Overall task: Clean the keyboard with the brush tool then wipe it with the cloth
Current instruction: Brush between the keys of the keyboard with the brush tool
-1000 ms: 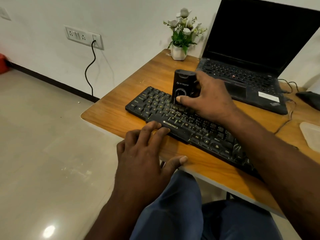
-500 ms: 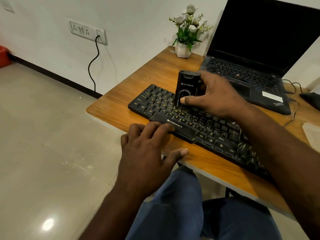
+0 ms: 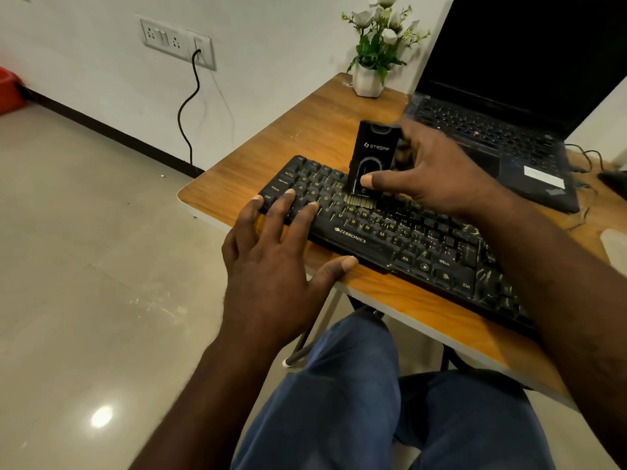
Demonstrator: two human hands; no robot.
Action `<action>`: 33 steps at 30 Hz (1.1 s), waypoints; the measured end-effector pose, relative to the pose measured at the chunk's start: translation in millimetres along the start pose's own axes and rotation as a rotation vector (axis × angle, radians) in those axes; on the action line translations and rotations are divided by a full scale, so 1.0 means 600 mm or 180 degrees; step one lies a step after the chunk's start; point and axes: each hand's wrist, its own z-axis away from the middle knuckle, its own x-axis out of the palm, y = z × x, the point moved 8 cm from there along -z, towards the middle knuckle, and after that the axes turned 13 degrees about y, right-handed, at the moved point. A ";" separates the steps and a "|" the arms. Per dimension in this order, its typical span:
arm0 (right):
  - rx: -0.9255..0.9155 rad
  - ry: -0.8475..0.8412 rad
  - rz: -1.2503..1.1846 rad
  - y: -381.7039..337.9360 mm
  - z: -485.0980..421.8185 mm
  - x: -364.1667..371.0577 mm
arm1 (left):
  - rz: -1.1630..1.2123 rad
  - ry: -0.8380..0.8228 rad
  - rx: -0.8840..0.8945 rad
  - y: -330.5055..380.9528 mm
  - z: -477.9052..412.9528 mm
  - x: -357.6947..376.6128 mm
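A black keyboard [image 3: 390,232] lies diagonally on the wooden desk [image 3: 315,130]. My right hand [image 3: 434,171] grips a black upright brush tool [image 3: 373,154], thumb on its front. The tool's pale bristles [image 3: 359,200] touch the keys in the left middle of the keyboard. My left hand [image 3: 271,266] lies with straight fingers on the keyboard's left end, and its thumb is at the keyboard's near edge. A pale cloth [image 3: 615,245] shows partly at the right edge of the desk.
An open laptop [image 3: 502,130] with a dark screen stands behind the keyboard. A white pot of flowers [image 3: 368,79] is at the desk's far corner. Cables [image 3: 587,157] run right of the laptop. A wall socket with a black cord [image 3: 190,103] is at the left.
My left hand has moved from the keyboard's near edge onto its left keys. The brush tool is lower and more to the left on the keys, and its bristles now show.
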 end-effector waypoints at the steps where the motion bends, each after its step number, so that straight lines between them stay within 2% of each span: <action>1: -0.0051 0.0068 0.0128 0.001 -0.002 0.001 | -0.0006 0.0000 0.0005 -0.001 -0.001 -0.001; 4: -0.0257 0.0670 0.0652 -0.009 -0.008 -0.019 | -0.0014 0.0009 0.0015 -0.005 -0.003 -0.001; 5: -0.0244 0.0682 0.0612 -0.011 -0.006 -0.020 | -0.0016 0.0002 0.0018 -0.004 -0.002 -0.001; 8: -0.0150 -0.0086 0.0075 -0.024 0.017 0.015 | -0.0030 -0.0027 0.0021 -0.003 -0.002 0.002; 9: -0.0221 -0.0193 0.0087 -0.030 0.024 0.022 | -0.0027 -0.0022 0.0019 -0.003 -0.002 0.001; 10: -0.0262 -0.0115 0.0201 -0.030 0.024 0.022 | -0.0023 -0.0014 0.0011 -0.004 -0.003 0.000; 13: -0.0268 0.0684 0.0725 -0.024 0.007 -0.007 | -0.0036 -0.0005 -0.0014 -0.005 -0.003 -0.001; 14: -0.0258 0.0800 0.0800 -0.022 0.007 -0.014 | -0.0029 -0.0003 -0.0014 -0.005 -0.003 -0.002; 18: -0.0286 0.0163 0.0346 -0.030 0.026 0.011 | -0.0032 -0.0022 -0.0027 -0.006 -0.002 -0.002; 19: -0.0342 0.0140 0.0412 -0.031 0.028 0.015 | -0.0042 -0.0022 -0.0035 -0.006 -0.003 -0.001; 23: -0.0358 0.0773 0.0917 -0.024 0.018 -0.014 | -0.0021 -0.0020 -0.0049 -0.005 0.000 0.000; 26: -0.0231 0.0358 0.0348 -0.028 0.031 0.002 | -0.0019 -0.0030 -0.0035 -0.004 0.001 0.000; 27: -0.0313 0.0270 0.0404 -0.034 0.035 0.012 | -0.0020 -0.0029 -0.0047 -0.005 0.000 0.000; 30: -0.0594 0.0686 0.0917 -0.053 0.025 0.018 | -0.0025 -0.0001 -0.0063 -0.005 -0.002 -0.001; 33: -0.0598 0.0680 0.0751 -0.061 0.015 0.032 | -0.0015 -0.0010 -0.0064 -0.005 -0.001 -0.001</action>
